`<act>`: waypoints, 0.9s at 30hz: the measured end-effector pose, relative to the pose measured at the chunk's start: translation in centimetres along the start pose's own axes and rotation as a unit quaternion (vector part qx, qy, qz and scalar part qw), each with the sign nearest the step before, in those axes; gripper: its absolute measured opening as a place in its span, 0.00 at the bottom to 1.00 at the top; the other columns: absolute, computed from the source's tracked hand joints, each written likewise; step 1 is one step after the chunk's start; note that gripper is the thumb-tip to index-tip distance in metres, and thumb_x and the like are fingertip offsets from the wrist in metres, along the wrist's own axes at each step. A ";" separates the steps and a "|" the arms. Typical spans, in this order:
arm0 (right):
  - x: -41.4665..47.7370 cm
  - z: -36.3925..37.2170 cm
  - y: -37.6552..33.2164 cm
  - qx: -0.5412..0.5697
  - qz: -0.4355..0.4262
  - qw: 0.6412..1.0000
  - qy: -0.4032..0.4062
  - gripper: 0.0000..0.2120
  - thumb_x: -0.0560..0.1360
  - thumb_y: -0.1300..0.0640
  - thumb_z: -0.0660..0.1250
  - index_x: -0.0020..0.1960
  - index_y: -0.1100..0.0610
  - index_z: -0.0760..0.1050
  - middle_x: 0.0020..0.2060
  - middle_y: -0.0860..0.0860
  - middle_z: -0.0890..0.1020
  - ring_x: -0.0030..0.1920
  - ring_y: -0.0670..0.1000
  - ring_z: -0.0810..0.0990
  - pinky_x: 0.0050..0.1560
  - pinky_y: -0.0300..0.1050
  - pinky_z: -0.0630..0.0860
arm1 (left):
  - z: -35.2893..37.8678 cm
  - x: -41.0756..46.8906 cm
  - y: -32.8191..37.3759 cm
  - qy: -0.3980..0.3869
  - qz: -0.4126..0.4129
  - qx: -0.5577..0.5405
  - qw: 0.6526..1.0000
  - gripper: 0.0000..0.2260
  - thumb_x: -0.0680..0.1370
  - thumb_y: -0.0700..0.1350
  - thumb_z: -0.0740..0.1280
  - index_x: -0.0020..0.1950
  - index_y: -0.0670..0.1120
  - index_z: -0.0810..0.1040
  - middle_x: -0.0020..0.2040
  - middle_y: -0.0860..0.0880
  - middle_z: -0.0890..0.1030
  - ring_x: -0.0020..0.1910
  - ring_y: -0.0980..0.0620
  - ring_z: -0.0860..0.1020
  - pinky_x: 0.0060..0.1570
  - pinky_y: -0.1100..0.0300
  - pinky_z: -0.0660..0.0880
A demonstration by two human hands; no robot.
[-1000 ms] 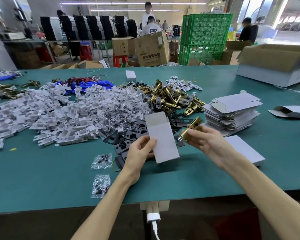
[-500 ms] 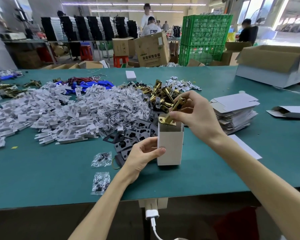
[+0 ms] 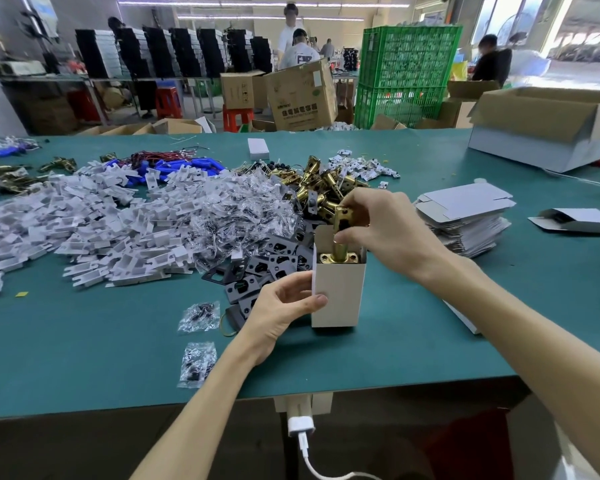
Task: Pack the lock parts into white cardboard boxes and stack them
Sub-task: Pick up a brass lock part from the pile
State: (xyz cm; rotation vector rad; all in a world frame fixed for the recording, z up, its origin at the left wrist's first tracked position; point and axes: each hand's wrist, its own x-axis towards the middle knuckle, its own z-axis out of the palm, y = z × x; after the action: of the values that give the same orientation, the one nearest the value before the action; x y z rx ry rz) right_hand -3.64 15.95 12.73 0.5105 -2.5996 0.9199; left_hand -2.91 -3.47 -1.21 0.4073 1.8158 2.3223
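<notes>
white box (image 3: 338, 294): stood upright, gripped by curled left hand (image 3: 280, 311); brass latch (image 3: 340, 239) pinched by right hand (image 3: 383, 230), half inserted below fingertips. closing, stacking outstanding.

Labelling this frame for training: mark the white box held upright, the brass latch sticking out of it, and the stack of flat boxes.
white box (image 3: 338, 296), head view, front wall.
brass latch (image 3: 338, 258), head view, flat plate.
stack of flat boxes (image 3: 465, 202), head view, top sheet.

The left hand (image 3: 278, 317) and right hand (image 3: 388, 233) are bare, with slim fingers, short nails and uncovered forearms (image 3: 201, 403).
</notes>
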 end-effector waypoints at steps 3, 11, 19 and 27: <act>0.0 0.2 0.1 0.001 -0.001 1.000 -0.021 0.14 0.72 0.62 0.78 0.55 0.56 0.79 0.39 0.46 0.81 0.39 0.45 0.80 0.40 0.29 0.74 | 0.0 0.1 -0.1 0.000 -0.001 -0.007 1.000 0.21 0.73 0.41 0.78 0.66 0.47 0.82 0.61 0.46 0.86 0.62 0.48 0.84 0.56 0.61 0.80; -1.1 2.0 0.4 -0.044 -0.046 0.991 -0.117 0.09 0.79 0.59 0.70 0.58 0.53 0.80 0.48 0.49 0.83 0.49 0.49 0.81 0.53 0.49 0.80 | -0.1 0.1 -0.3 0.005 0.004 -0.001 1.000 0.20 0.73 0.41 0.78 0.64 0.46 0.84 0.60 0.45 0.86 0.60 0.48 0.84 0.55 0.62 0.80; -1.4 1.0 -0.4 -0.160 -0.060 0.973 -0.154 0.10 0.82 0.58 0.62 0.56 0.56 0.82 0.54 0.50 0.79 0.55 0.52 0.78 0.58 0.51 0.76 | 0.0 0.0 -0.3 0.022 0.003 0.009 1.000 0.20 0.73 0.40 0.78 0.65 0.44 0.83 0.60 0.45 0.86 0.60 0.47 0.84 0.55 0.61 0.80; -2.7 1.6 -2.5 -0.112 -0.091 0.986 -0.081 0.10 0.84 0.57 0.60 0.62 0.55 0.77 0.58 0.49 0.78 0.54 0.52 0.80 0.55 0.52 0.78 | 0.3 -0.2 -0.5 0.060 0.002 0.062 0.996 0.17 0.76 0.47 0.76 0.63 0.43 0.82 0.58 0.47 0.87 0.59 0.50 0.84 0.55 0.62 0.79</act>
State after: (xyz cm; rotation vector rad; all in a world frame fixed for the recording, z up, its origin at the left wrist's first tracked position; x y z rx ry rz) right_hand -0.51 13.64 11.76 0.7713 -2.6985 0.5409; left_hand -2.63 -3.18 -1.63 0.2941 2.0236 2.2889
